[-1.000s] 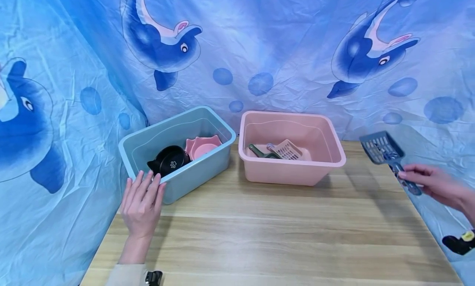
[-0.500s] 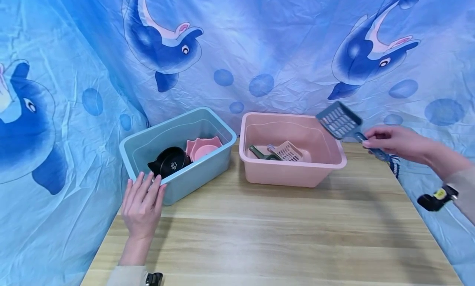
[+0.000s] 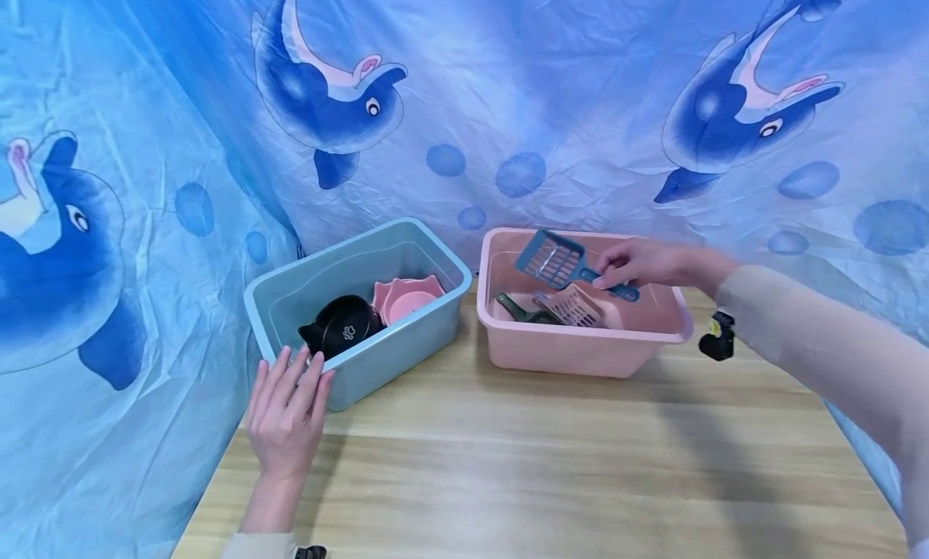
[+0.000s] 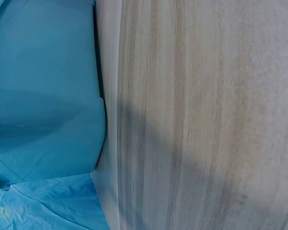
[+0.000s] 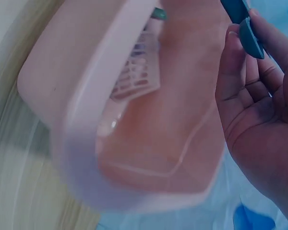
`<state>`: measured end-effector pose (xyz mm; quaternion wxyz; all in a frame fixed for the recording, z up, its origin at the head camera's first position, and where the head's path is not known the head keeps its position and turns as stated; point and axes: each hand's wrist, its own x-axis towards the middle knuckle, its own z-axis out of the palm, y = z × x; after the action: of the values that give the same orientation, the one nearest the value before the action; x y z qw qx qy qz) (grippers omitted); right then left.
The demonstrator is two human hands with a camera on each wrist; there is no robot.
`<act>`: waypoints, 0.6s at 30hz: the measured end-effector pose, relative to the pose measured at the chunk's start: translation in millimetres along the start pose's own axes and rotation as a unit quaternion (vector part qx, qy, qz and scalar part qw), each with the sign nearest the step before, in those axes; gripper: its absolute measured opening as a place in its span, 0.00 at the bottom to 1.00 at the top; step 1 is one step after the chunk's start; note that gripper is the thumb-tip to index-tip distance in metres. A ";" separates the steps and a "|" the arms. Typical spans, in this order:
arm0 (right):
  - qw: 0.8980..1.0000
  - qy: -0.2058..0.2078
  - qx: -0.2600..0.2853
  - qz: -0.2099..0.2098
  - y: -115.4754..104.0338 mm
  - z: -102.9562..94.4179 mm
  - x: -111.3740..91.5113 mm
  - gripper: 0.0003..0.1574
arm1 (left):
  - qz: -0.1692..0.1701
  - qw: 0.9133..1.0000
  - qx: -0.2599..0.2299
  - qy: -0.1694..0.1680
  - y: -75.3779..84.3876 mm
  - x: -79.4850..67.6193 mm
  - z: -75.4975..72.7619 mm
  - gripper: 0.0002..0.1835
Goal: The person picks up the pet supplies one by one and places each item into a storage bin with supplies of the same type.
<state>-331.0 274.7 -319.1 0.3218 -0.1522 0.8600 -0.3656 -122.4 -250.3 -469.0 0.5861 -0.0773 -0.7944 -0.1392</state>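
Note:
My right hand (image 3: 631,264) pinches the handle of a blue slotted litter scoop (image 3: 555,258) above the pink bin (image 3: 566,349). In the right wrist view the fingers and thumb close on the end of the blue handle (image 5: 250,38). Inside the pink bin lie a beige slotted scoop (image 3: 576,307) and a green-handled scoop (image 3: 517,309). My left hand (image 3: 286,410) rests with straight fingers on the near rim of the light blue bin (image 3: 392,353). That bin holds a black cat-eared bowl (image 3: 341,327) and a pink bowl (image 3: 406,298).
Both bins stand on a wood-grain table (image 3: 508,462), close to its back edge. A blue curtain (image 3: 464,99) with printed dolphins hangs behind and along the sides. The light blue bin's wall (image 4: 43,96) fills the left of the left wrist view.
My right hand has carried the blue litter scoop leftward, from beyond the table's right side to above the pink bin. The left hand stays on the light blue bin's rim.

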 end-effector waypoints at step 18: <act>0.995 -0.095 -0.027 0.001 -5.0 37.8 62.6 0.17 | -0.006 1.000 -0.001 0.004 0.2 -0.8 1.5 0.19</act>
<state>-352.5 220.1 -363.0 0.3979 -0.1943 0.8354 -0.3257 -123.4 -249.7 -470.1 0.5882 -0.0727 -0.7925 -0.1437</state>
